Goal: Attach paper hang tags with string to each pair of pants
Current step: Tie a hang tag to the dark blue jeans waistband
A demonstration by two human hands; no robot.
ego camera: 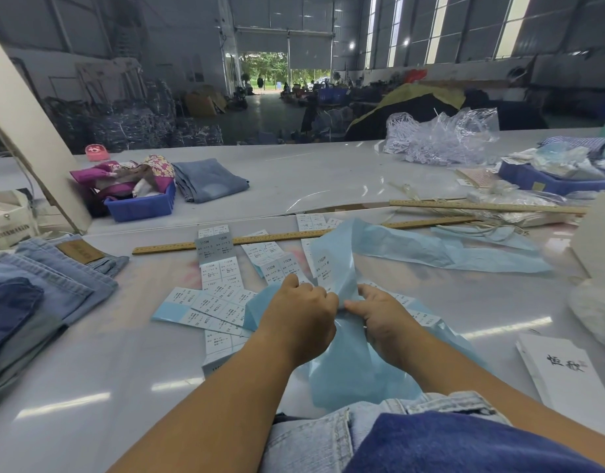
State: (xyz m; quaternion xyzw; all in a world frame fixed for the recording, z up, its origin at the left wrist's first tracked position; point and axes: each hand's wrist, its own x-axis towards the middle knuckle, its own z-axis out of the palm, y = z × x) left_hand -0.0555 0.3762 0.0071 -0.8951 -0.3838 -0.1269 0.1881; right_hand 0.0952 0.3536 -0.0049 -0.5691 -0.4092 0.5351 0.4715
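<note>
My left hand (299, 310) and my right hand (379, 314) meet at the table's middle, both pinching a light blue backing sheet (342, 268) that rises between them and carries a white size label. More of the blue sheet (349, 373) lies crumpled under my wrists. White printed label strips (212, 302) lie fanned out on the table to the left of my hands. A stack of folded denim pants (45, 295) sits at the left edge. Another pair of pants (372, 435) lies at the near edge below my forearms.
A wooden ruler (178, 248) lies behind the labels, a second ruler (482, 206) further right. Blue backing strips (465, 254) trail right. Two blue bins (140, 208) (547, 182) stand at left and right, folded jeans (209, 179) behind, a clear bag of strings (441, 138) at the back, white cards (567, 373) near right.
</note>
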